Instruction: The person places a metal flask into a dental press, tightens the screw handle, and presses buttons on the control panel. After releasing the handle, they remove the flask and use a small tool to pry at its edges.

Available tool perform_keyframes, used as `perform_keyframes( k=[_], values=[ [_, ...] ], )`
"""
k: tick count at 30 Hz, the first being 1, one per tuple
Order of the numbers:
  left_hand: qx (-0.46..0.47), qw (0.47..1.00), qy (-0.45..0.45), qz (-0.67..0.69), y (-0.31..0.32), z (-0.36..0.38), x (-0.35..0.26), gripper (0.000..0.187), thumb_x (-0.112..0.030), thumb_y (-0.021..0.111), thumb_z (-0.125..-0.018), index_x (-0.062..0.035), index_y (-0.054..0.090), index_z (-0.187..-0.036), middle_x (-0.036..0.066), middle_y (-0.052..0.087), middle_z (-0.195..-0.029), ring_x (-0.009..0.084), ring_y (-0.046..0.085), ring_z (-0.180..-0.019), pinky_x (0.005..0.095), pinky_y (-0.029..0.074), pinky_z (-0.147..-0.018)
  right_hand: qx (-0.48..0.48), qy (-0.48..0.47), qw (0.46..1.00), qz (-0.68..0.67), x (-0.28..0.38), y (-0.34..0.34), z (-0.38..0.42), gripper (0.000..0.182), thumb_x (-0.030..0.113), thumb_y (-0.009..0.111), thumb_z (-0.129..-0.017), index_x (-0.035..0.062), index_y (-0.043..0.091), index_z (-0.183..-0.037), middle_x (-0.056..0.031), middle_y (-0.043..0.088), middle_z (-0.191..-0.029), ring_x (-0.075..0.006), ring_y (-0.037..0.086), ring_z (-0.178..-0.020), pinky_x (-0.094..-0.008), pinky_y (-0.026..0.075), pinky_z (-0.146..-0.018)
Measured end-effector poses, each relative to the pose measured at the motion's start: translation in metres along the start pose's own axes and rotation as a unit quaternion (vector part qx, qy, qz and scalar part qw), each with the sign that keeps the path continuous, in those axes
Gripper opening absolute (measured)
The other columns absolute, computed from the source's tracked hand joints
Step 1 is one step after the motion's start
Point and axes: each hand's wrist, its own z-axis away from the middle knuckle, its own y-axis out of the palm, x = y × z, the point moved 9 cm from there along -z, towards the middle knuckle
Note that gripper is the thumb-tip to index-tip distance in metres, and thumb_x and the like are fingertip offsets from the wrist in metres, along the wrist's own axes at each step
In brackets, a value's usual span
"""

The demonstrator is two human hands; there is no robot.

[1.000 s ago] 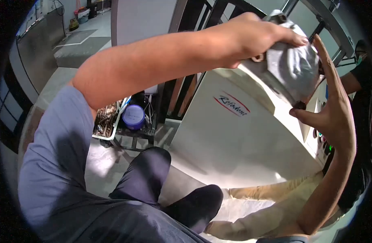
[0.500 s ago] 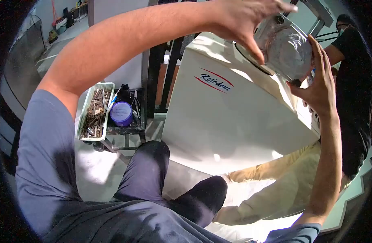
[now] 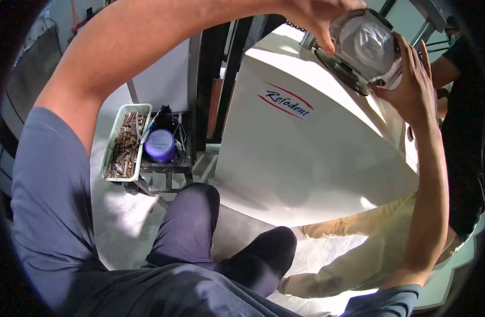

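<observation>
Up over the white machine (image 3: 306, 153), both my hands hold a silvery, rounded block (image 3: 370, 42) with a shiny, film-like face and a darker rim. My left hand (image 3: 327, 18) grips its upper left side, the thumb pressed at the edge. On the opposite side, my right hand (image 3: 414, 82) wraps its fingers round the edge, with the thumb low at the bottom corner. Just below the block lies a dark round plate (image 3: 342, 73) on the machine's top, partly covered in this view by the block.
A green basket (image 3: 105, 158) of metal pieces and a purple-lidded tub (image 3: 160, 145) sit on a small black stand (image 3: 165, 169) at left. Another person (image 3: 462, 142) stands close on the right. A metal frame with a threaded rod (image 3: 388, 7) rises behind the block.
The block has turned in my hands, and its film-like face now shows more squarely. My left fingers have come down onto its top edge, and more of the round plate shows.
</observation>
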Motion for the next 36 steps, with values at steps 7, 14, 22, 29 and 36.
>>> perform_keyframes(
  k=[7, 14, 22, 29, 36],
  values=[
    [0.058, 0.997, -0.029, -0.041, 0.02, -0.008, 0.008, 0.081, -0.05, 0.086, -0.058, 0.0077, 0.054, -0.104, 0.022, 0.058, -0.098, 0.0345, 0.056, -0.1, 0.0456, 0.044, -0.093, 0.047, 0.038, 0.996, 0.066, -0.001, 0.018, 0.001, 0.101, 0.037, 0.087, -0.06, 0.0047, 0.04, -0.144, -0.0171, 0.051, -0.138, -0.0295, 0.045, -0.133, -0.0419, 0.018, -0.121],
    [0.08, 0.995, -0.031, -0.041, 0.025, -0.01, 0.011, 0.08, -0.047, 0.089, -0.057, 0.0076, 0.055, -0.105, 0.021, 0.06, -0.098, 0.033, 0.058, -0.098, 0.0415, 0.048, -0.089, 0.14, 0.043, 0.989, 0.036, 0.002, 0.013, -0.005, 0.102, 0.043, 0.087, -0.058, -0.0071, 0.04, -0.134, -0.0254, 0.054, -0.124, -0.0374, 0.044, -0.129, -0.05, 0.009, -0.121],
    [0.089, 0.993, -0.018, -0.069, 0.019, -0.015, 0.005, 0.076, -0.049, 0.087, -0.057, 0.0111, 0.059, -0.093, 0.023, 0.064, -0.091, 0.0333, 0.062, -0.093, 0.0398, 0.051, -0.086, 0.009, 0.036, 0.999, 0.002, -0.023, -0.04, 0.008, 0.08, 0.035, 0.08, -0.071, 0.0034, 0.048, -0.137, -0.0176, 0.052, -0.138, -0.0298, 0.047, -0.13, -0.0393, 0.027, -0.117],
    [0.1, 0.992, -0.033, -0.07, 0.024, -0.01, 0.008, 0.076, -0.049, 0.088, -0.058, 0.0125, 0.059, -0.092, 0.023, 0.064, -0.089, 0.033, 0.062, -0.091, 0.0393, 0.051, -0.085, 0.072, 0.034, 0.994, -0.07, -0.023, -0.026, -0.002, 0.074, 0.034, 0.075, -0.076, 0.003, 0.048, -0.137, -0.0167, 0.053, -0.136, -0.0282, 0.049, -0.129, -0.0387, 0.029, -0.115],
    [0.116, 0.989, -0.044, -0.08, 0.039, -0.012, 0.011, 0.079, -0.053, 0.087, -0.059, 0.0111, 0.059, -0.096, 0.021, 0.064, -0.092, 0.0324, 0.061, -0.094, 0.0396, 0.05, -0.088, 0.096, 0.035, 0.991, -0.085, -0.035, -0.012, -0.005, 0.068, 0.033, 0.07, -0.08, 0.0025, 0.048, -0.137, -0.0157, 0.054, -0.135, -0.0265, 0.05, -0.127, -0.038, 0.031, -0.113]
  ],
)
